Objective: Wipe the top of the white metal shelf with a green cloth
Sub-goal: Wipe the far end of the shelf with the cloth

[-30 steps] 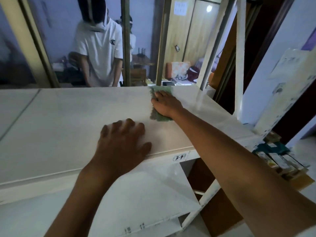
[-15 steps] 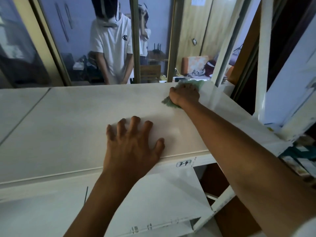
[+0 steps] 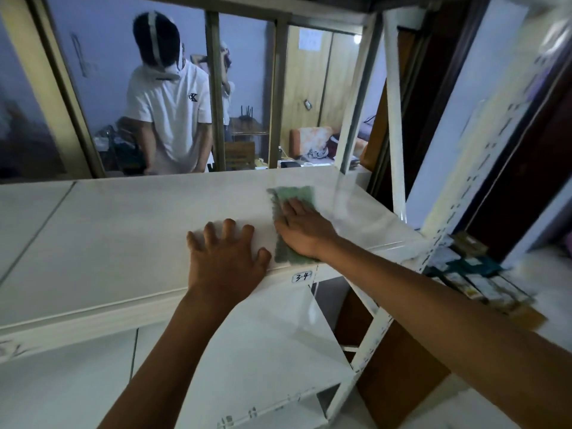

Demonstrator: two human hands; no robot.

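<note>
The white metal shelf's top (image 3: 130, 230) spreads across the middle of the view. A green cloth (image 3: 292, 196) lies flat on its right part, reaching from near the front edge toward the back. My right hand (image 3: 301, 227) presses down on the cloth with straight fingers. Just left of the cloth, my left hand (image 3: 227, 255) rests flat on the shelf top by the front edge, fingers spread and holding nothing.
White uprights (image 3: 394, 119) rise at the shelf's right end. A lower white shelf (image 3: 263, 345) sits beneath, with a label "3-4" (image 3: 301, 277) on the front rail. Boxes (image 3: 473, 280) are stacked to the right. Behind the glass stands a person in a white shirt (image 3: 168, 109).
My right hand has drawn the cloth back from the far edge toward the front edge, beside my left hand. The left hand has stayed in place.
</note>
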